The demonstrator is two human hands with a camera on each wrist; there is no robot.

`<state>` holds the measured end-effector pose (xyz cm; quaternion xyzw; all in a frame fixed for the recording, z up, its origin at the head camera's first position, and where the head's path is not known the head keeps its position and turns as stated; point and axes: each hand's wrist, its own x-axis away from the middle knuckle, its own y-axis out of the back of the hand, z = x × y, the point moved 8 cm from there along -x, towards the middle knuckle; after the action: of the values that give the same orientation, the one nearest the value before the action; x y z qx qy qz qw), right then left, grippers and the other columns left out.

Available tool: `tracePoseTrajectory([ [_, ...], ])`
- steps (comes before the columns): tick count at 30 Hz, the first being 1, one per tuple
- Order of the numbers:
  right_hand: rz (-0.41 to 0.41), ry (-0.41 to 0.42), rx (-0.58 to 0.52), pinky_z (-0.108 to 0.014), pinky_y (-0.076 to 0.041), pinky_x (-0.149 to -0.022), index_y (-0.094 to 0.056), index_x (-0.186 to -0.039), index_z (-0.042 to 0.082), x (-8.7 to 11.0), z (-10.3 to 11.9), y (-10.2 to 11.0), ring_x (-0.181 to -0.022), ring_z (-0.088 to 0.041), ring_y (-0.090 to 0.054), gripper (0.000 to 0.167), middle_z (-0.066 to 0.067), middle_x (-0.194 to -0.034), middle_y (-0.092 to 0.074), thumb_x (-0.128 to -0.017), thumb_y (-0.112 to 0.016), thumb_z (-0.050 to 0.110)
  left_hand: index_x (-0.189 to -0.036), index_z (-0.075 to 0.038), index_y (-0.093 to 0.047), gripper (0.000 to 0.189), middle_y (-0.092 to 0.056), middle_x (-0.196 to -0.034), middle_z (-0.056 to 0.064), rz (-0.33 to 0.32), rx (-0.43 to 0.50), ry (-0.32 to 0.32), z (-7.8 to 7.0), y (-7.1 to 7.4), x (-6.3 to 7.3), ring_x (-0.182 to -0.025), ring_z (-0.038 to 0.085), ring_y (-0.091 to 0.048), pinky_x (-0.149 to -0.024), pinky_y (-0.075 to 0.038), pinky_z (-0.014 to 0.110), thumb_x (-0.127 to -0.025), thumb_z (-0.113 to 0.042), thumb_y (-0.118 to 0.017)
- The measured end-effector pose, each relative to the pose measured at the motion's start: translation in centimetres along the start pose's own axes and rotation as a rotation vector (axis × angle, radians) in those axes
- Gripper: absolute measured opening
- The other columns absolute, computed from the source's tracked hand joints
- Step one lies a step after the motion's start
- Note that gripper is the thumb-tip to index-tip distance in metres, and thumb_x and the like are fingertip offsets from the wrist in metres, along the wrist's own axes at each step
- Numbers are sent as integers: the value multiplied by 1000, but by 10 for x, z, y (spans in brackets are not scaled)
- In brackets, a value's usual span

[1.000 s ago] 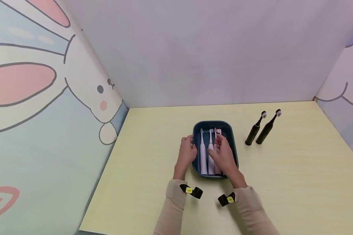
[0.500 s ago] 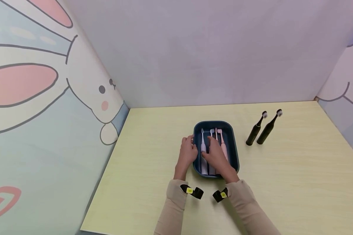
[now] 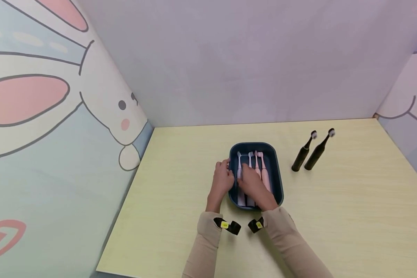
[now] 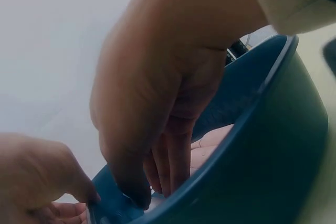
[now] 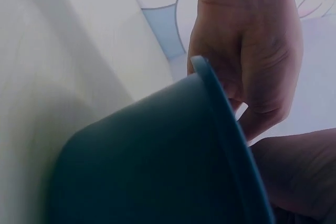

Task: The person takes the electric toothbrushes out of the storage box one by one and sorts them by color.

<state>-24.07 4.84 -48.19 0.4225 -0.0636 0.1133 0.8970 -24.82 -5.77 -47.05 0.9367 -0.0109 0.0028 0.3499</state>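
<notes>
Inside a dark blue bin (image 3: 277, 170) in the head view lie white and pink electric toothbrushes side by side. My left hand (image 3: 222, 178) grips the bin's left rim, its thumb at the edge, as the left wrist view also shows. Reaching down into the bin is my right hand (image 3: 253, 185), over the leftmost white electric toothbrush (image 3: 241, 199) and its white neighbour (image 3: 251, 202). The rim and the hand hide its fingertips, so a hold cannot be made out. Right of it lie two pink electric toothbrushes, the outer one (image 3: 265, 175) slightly slanted.
Two black electric toothbrushes, a nearer one (image 3: 300, 158) and a farther one (image 3: 315, 156), stand or lie to the right of the bin on the pale wooden table (image 3: 351, 200). A plain light wall (image 3: 257, 69) rises behind, with a rabbit mural on the left.
My right hand has moved left, from the pink toothbrushes to the white ones, uncovering the pink pair. The left hand keeps its grip on the bin.
</notes>
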Motion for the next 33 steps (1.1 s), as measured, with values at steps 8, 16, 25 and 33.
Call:
tracePoseTrajectory([
  [8,19,43,89,-36,-54,-68,-47,-129,-8,-12,2,2,-80,-26,-61,42,-20,-103,-63,-91,-57,7,-138,-5,-48,44,-51,-110,12,-4,-8,2,0,1,0,-89,20,-53,-78,-47,34,-94,-4,-50],
  [16,0,109,178,-41,-49,-74,-60,-111,-6,-19,11,-4,-80,-28,-57,24,-19,-93,-63,-92,-55,8,-137,-5,-49,44,-51,-109,12,-14,-11,-3,1,1,0,-90,21,-53,-80,-47,35,-93,-3,-50],
  [25,-75,123,239,-50,-49,-83,-57,-116,-10,-11,18,-4,-90,-39,-59,31,-30,-106,-58,-93,-55,11,-136,-2,-50,44,-52,-109,14,-21,-5,-23,-2,2,1,-92,22,-54,-81,-48,36,-92,-2,-51],
  [33,-116,102,225,-50,-49,-80,-56,-120,-5,-5,18,-4,-88,-39,-57,33,-29,-111,-56,-93,-56,14,-136,-3,-50,44,-52,-110,14,-10,-12,-14,-3,2,-1,-92,22,-53,-82,-47,36,-92,-3,-51],
])
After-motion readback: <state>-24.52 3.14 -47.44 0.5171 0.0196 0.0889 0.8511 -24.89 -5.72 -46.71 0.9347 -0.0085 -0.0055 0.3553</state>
